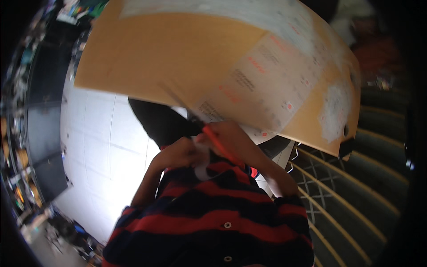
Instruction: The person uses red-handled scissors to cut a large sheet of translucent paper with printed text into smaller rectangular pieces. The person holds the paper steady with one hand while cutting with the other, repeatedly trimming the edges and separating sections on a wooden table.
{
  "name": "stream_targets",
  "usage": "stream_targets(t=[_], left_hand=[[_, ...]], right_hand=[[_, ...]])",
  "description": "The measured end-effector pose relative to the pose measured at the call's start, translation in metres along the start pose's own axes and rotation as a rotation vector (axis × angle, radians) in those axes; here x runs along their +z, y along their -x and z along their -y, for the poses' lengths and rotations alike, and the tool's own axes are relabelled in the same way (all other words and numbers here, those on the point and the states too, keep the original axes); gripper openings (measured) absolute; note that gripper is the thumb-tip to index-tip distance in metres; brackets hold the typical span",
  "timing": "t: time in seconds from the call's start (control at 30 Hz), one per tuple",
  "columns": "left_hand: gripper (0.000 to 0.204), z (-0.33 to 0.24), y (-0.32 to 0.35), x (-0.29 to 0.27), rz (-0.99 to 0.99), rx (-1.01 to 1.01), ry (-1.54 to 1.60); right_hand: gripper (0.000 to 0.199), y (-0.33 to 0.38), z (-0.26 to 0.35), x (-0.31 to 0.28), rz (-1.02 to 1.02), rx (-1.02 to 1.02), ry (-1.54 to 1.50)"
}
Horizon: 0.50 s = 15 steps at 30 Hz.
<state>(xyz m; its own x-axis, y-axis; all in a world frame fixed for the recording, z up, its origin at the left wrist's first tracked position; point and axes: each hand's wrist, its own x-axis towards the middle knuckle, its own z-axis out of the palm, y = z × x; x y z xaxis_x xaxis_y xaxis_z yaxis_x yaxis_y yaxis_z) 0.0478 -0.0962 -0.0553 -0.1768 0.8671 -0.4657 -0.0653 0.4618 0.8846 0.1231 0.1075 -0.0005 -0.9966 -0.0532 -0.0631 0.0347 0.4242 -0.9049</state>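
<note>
My right hand [229, 135] is closed round the long orange-red handle of what looks like a pair of scissors [218, 143]. Their narrow blade points up and left over the edge of a brown board [173, 53] and is smeared by motion. Close beside it, my left hand [180, 153] has its fingers curled in on a thin white curled strip [203, 167]. The strip hangs down in front of my striped shirt. Both hands are just below the board's near edge. The fingertips are partly hidden.
A translucent printed sheet [262, 84] lies across the board, with whitish patches round it. A round hole [345, 130] is near the board's right corner. Dark slats with yellowish edges [356, 178] run along the right. Dark panels [44, 120] and cluttered shelves stand left, beyond pale floor [98, 147].
</note>
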Motion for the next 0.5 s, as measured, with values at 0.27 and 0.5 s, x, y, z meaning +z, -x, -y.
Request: stream_targets(t=[0.27, 0.5], left_hand=[[0.007, -0.063, 0.019, -0.035, -0.582, 0.253, 0.35], [0.023, -0.095, -0.053, -0.028, -0.346, 0.402, 0.088]], right_hand=[[0.034, 0.003, 0.053, -0.036, -0.119, 0.119, -0.224], [0.025, 0.036, 0.012, -0.06, -0.376, 0.017, -0.276]])
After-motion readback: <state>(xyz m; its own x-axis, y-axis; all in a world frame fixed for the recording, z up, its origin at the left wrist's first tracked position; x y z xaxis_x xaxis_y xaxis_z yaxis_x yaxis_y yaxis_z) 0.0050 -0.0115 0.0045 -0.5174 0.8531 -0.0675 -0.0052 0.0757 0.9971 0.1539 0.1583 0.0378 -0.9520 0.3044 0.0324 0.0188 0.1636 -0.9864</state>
